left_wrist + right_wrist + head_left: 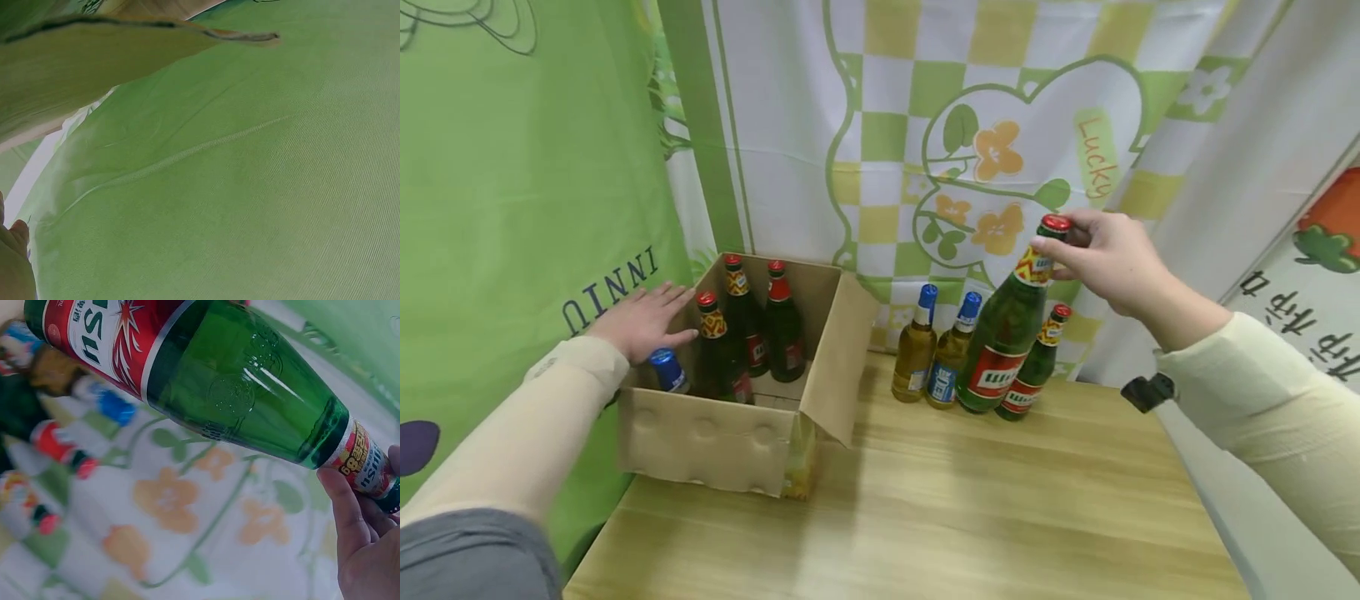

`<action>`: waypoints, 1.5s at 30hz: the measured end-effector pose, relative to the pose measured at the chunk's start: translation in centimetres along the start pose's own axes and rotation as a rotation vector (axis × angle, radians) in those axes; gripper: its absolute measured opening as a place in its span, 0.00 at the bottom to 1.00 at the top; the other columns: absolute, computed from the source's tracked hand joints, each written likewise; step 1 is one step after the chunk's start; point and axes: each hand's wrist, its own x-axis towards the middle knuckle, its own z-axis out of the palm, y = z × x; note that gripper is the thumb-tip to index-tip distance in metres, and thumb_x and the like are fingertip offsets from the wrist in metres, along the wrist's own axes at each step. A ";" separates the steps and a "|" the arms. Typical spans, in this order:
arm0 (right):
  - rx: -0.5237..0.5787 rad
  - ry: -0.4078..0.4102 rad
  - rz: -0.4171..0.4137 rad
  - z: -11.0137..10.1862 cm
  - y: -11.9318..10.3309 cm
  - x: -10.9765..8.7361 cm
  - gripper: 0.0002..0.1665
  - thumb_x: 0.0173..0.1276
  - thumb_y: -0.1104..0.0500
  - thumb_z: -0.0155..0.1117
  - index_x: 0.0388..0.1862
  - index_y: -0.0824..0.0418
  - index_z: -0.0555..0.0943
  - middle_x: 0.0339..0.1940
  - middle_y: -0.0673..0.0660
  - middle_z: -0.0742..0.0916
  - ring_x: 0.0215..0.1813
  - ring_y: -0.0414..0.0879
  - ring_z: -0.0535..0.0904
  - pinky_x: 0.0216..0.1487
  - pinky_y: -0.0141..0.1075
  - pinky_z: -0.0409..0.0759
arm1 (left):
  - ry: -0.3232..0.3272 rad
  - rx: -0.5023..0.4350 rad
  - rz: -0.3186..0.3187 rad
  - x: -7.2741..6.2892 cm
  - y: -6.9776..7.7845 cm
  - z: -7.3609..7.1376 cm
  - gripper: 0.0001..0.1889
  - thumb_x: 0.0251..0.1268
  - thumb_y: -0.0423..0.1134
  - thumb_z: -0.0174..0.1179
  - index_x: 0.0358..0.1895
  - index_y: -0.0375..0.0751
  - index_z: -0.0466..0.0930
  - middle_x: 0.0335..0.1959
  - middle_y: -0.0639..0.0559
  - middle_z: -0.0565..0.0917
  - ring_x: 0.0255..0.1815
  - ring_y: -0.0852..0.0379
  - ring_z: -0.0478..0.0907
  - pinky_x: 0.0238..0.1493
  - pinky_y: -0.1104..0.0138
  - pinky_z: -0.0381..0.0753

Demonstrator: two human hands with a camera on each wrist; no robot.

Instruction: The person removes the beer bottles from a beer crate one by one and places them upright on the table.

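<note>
My right hand (1116,258) grips a green beer bottle (1003,333) by its neck, just under the red cap. The bottle leans, its top toward the right. In the right wrist view the thumb and fingers close round the patterned neck label. Behind it stands another green bottle (1051,337), beside two blue-capped bottles (914,354). My left hand (647,321) lies with straight fingers over the left edge of a cardboard box (700,442). Inside the box are several green bottles (785,333) with red caps and one blue-capped bottle (667,371).
The box stands on the left of a wooden table (1000,508), its right flap (842,358) folded outward. A checked curtain (887,125) hangs behind the table, and a green cloth (535,167) hangs at the left.
</note>
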 end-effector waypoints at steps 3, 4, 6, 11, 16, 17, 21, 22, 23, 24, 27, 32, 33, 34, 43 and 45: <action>-0.001 -0.023 0.047 -0.1 2.1 -0.3 0.35 0.77 0.44 0.63 0.68 0.71 0.74 0.50 0.58 0.88 0.35 0.33 0.86 0.39 0.29 0.87 | 0.008 -0.002 -0.012 -0.5 -0.5 -0.4 0.44 0.80 0.61 0.47 0.79 0.24 0.51 0.77 0.23 0.56 0.79 0.24 0.48 0.77 0.35 0.46; 0.002 -0.033 0.062 -0.1 2.8 -0.3 0.37 0.77 0.44 0.63 0.70 0.72 0.72 0.53 0.61 0.87 0.35 0.33 0.86 0.40 0.29 0.87 | 0.012 -0.004 -0.017 -0.7 -0.7 -0.5 0.44 0.80 0.61 0.47 0.79 0.24 0.52 0.77 0.23 0.56 0.78 0.24 0.49 0.77 0.34 0.46; 0.010 -0.041 0.082 0.1 4.2 -0.4 0.39 0.78 0.44 0.62 0.73 0.73 0.70 0.57 0.66 0.85 0.35 0.31 0.86 0.41 0.29 0.87 | 0.015 -0.008 -0.028 -1.0 -1.1 -0.7 0.45 0.80 0.61 0.47 0.79 0.24 0.52 0.77 0.22 0.56 0.78 0.23 0.49 0.77 0.34 0.45; -0.021 -0.039 0.096 0.7 8.2 -0.8 0.41 0.79 0.45 0.60 0.74 0.77 0.66 0.62 0.77 0.81 0.34 0.28 0.85 0.40 0.29 0.87 | 0.036 -0.017 -0.030 -1.4 -1.4 -0.8 0.44 0.80 0.61 0.48 0.79 0.23 0.53 0.76 0.22 0.57 0.78 0.23 0.48 0.77 0.33 0.44; -0.093 -0.024 0.146 1.2 12.7 -1.7 0.41 0.80 0.43 0.59 0.71 0.78 0.69 0.59 0.78 0.82 0.34 0.35 0.87 0.38 0.30 0.88 | 0.020 -0.031 -0.015 -1.3 -1.1 -0.2 0.45 0.81 0.64 0.43 0.80 0.25 0.51 0.79 0.24 0.53 0.80 0.25 0.43 0.78 0.35 0.38; -0.093 -0.024 0.159 1.2 13.6 -1.8 0.41 0.80 0.43 0.58 0.71 0.79 0.68 0.59 0.79 0.81 0.35 0.35 0.87 0.38 0.30 0.88 | 0.012 -0.031 -0.014 -1.3 -1.0 0.0 0.45 0.81 0.64 0.41 0.80 0.26 0.51 0.79 0.24 0.53 0.80 0.25 0.42 0.78 0.35 0.37; -0.044 0.001 0.201 1.0 16.4 -2.1 0.42 0.82 0.46 0.56 0.72 0.82 0.64 0.61 0.81 0.78 0.35 0.31 0.83 0.40 0.29 0.87 | -0.010 -0.019 -0.014 -1.3 -0.7 0.0 0.44 0.82 0.64 0.38 0.81 0.26 0.48 0.80 0.24 0.51 0.80 0.25 0.41 0.78 0.36 0.36; -0.027 0.008 0.209 0.9 17.0 -2.2 0.42 0.82 0.47 0.56 0.73 0.83 0.62 0.61 0.81 0.78 0.35 0.29 0.81 0.40 0.28 0.87 | -0.010 -0.018 -0.014 -1.4 -0.6 0.0 0.44 0.82 0.64 0.38 0.81 0.26 0.48 0.79 0.24 0.51 0.80 0.25 0.41 0.78 0.36 0.36; -0.009 0.014 0.213 0.9 17.6 -2.2 0.42 0.82 0.48 0.55 0.73 0.84 0.61 0.61 0.81 0.77 0.36 0.28 0.80 0.41 0.28 0.87 | -0.009 -0.015 -0.014 -1.4 -0.6 0.0 0.44 0.82 0.63 0.39 0.81 0.26 0.49 0.79 0.24 0.51 0.80 0.25 0.41 0.78 0.36 0.37; -0.004 0.020 0.217 0.9 18.2 -2.3 0.42 0.82 0.48 0.55 0.72 0.84 0.61 0.61 0.81 0.77 0.36 0.27 0.79 0.41 0.28 0.87 | -0.011 -0.010 -0.015 -1.4 -0.6 -0.1 0.44 0.82 0.63 0.39 0.81 0.26 0.49 0.79 0.24 0.52 0.80 0.25 0.42 0.78 0.36 0.37; 0.000 0.033 0.234 1.0 20.1 -2.5 0.41 0.82 0.48 0.54 0.71 0.84 0.62 0.60 0.80 0.77 0.37 0.29 0.79 0.40 0.26 0.86 | -0.008 0.010 -0.010 -1.3 -0.6 -0.3 0.43 0.83 0.62 0.40 0.80 0.26 0.50 0.79 0.24 0.53 0.80 0.25 0.43 0.78 0.35 0.39; -0.029 0.072 0.272 1.4 22.7 -2.4 0.41 0.82 0.47 0.53 0.71 0.84 0.62 0.58 0.78 0.78 0.39 0.34 0.80 0.39 0.27 0.86 | 0.008 0.010 -0.007 -0.9 -0.6 -0.3 0.43 0.82 0.62 0.41 0.80 0.26 0.51 0.79 0.24 0.53 0.80 0.25 0.44 0.78 0.36 0.39; -0.034 0.084 0.276 1.5 23.1 -2.3 0.40 0.82 0.47 0.53 0.71 0.83 0.63 0.57 0.78 0.79 0.38 0.35 0.80 0.39 0.27 0.86 | 0.012 0.001 -0.009 -0.8 -0.6 -0.3 0.43 0.82 0.62 0.42 0.80 0.26 0.51 0.79 0.24 0.53 0.80 0.26 0.44 0.78 0.36 0.39; -0.043 0.097 0.279 1.5 23.5 -2.3 0.39 0.82 0.48 0.53 0.70 0.83 0.64 0.55 0.77 0.80 0.38 0.35 0.80 0.38 0.27 0.86 | 0.017 -0.010 -0.010 -0.8 -0.5 -0.3 0.43 0.82 0.62 0.43 0.80 0.27 0.51 0.79 0.25 0.54 0.80 0.26 0.44 0.78 0.36 0.38; -0.088 0.167 0.333 1.7 25.6 -2.0 0.35 0.82 0.50 0.54 0.66 0.83 0.68 0.48 0.76 0.83 0.31 0.35 0.80 0.30 0.29 0.84 | 0.022 -0.022 -0.001 -0.2 -0.4 0.5 0.44 0.81 0.64 0.41 0.80 0.27 0.51 0.79 0.24 0.54 0.80 0.26 0.44 0.78 0.36 0.39; -0.108 0.181 0.341 1.7 26.0 -1.9 0.35 0.82 0.50 0.54 0.66 0.83 0.68 0.48 0.77 0.83 0.31 0.38 0.79 0.28 0.29 0.82 | 0.020 -0.020 -0.007 0.0 -0.3 0.6 0.44 0.81 0.64 0.41 0.81 0.27 0.51 0.79 0.25 0.55 0.80 0.26 0.44 0.78 0.36 0.38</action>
